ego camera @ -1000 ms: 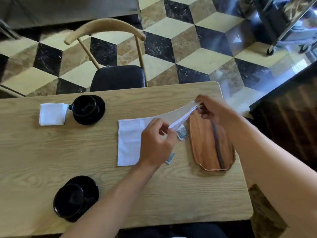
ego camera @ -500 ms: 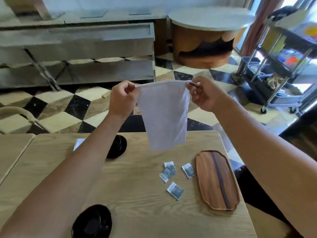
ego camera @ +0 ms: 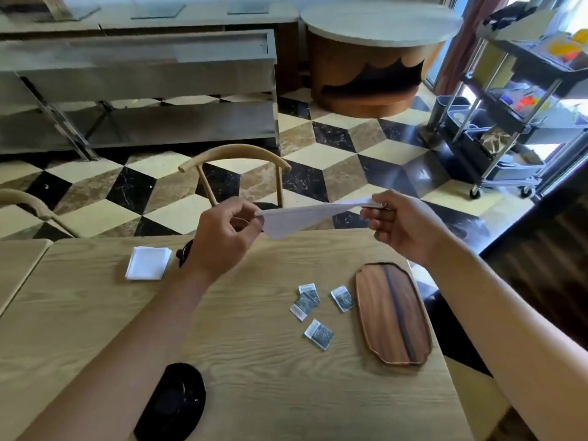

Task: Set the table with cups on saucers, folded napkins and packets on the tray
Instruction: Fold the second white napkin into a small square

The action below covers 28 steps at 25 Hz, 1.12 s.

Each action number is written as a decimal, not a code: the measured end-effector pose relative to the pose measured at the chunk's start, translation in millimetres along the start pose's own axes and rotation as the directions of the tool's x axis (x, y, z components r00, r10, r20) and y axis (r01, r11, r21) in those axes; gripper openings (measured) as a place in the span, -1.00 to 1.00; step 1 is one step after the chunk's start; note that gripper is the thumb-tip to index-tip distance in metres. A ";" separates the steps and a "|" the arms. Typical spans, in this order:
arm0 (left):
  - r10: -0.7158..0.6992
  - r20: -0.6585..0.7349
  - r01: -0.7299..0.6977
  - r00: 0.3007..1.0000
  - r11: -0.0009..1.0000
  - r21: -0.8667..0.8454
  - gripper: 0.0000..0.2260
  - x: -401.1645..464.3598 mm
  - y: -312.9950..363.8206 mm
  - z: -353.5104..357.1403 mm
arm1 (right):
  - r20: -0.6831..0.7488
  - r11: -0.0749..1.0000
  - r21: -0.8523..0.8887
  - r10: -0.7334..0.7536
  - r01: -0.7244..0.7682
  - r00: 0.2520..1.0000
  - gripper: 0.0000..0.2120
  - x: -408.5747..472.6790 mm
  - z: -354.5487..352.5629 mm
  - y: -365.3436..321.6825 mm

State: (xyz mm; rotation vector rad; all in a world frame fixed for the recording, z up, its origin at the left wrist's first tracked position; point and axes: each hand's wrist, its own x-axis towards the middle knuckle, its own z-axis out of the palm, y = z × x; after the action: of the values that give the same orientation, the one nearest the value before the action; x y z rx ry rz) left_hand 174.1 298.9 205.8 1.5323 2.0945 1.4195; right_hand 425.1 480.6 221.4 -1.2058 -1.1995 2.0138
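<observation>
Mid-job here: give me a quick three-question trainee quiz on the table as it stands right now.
1. True or false: the wooden tray already holds packets.
2. How many packets lie on the table? A two, B four, C six.
3. Fill in: both hands pinch a white ____ above the table.

Key:
1. False; it is bare.
2. B.
3. napkin, held by the left hand and right hand.

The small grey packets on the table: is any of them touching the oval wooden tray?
Apart. The head view shows bare table between the oval wooden tray and the nearest small grey packet; the other packets lie farther left.
</observation>
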 end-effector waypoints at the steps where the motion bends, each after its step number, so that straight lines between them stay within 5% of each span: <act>1: 0.024 0.046 -0.025 0.999 0.999 0.026 -0.97 -24.0 -6.6 6.2 | -0.025 0.997 -0.028 0.070 -0.071 0.997 -0.88 -6.5 -10.6 26.4; 5: 0.113 0.421 -0.188 0.900 0.972 0.142 -0.94 -127.1 -39.0 34.4 | -0.134 0.927 0.002 0.372 -0.375 0.919 -0.90 -38.5 -53.0 143.5; 8: -0.016 0.557 -0.084 0.830 0.985 0.153 -0.93 -195.3 -65.9 55.2 | -0.180 0.847 -0.062 0.510 -0.527 0.841 -0.91 -62.0 -75.5 214.3; 13: -0.224 0.530 0.146 0.818 0.972 0.185 -0.95 -244.2 -88.6 79.4 | -0.256 0.790 -0.195 0.532 -0.582 0.807 -0.97 -79.0 -89.0 269.8; 17: -0.276 0.489 0.206 0.828 0.959 0.193 -0.93 -256.4 -92.3 87.9 | -0.281 0.842 -0.228 0.425 -0.490 0.861 -0.90 -75.9 -86.1 278.5; 22: -0.488 0.357 0.469 0.797 0.871 0.145 -0.86 -267.1 -98.5 85.4 | -0.147 0.883 -0.301 0.332 -0.362 0.932 -0.72 -73.1 -90.6 271.5; 28: -0.625 0.315 0.659 0.715 0.752 -0.001 -0.88 -241.4 -108.6 90.9 | 0.021 0.916 -0.335 0.239 -0.218 0.971 -0.85 -51.7 -94.7 261.0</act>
State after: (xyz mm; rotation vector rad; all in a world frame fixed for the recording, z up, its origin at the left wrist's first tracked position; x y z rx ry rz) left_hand 270.0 153.6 -13.4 0.7587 2.0127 0.9504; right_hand 538.2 355.1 -4.8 -1.5163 -1.5374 2.0832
